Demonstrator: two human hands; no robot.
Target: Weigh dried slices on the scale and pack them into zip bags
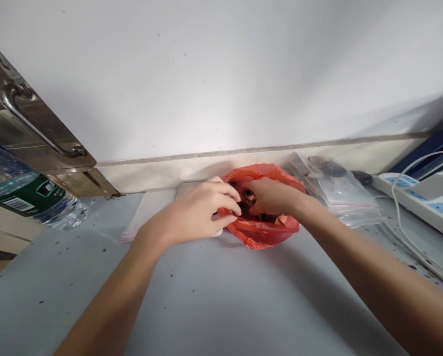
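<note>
Reaching inside red bag (260, 238) — right hand (269, 194), past open rim (262, 170).

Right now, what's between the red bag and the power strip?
Head view: clear plastic bagging, then a small dark object and white cable beside the strip.

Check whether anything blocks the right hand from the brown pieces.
Nothing visible: the red bag is open, the right hand inside by the brown pieces; the left hand is at the bag's left rim.
</note>
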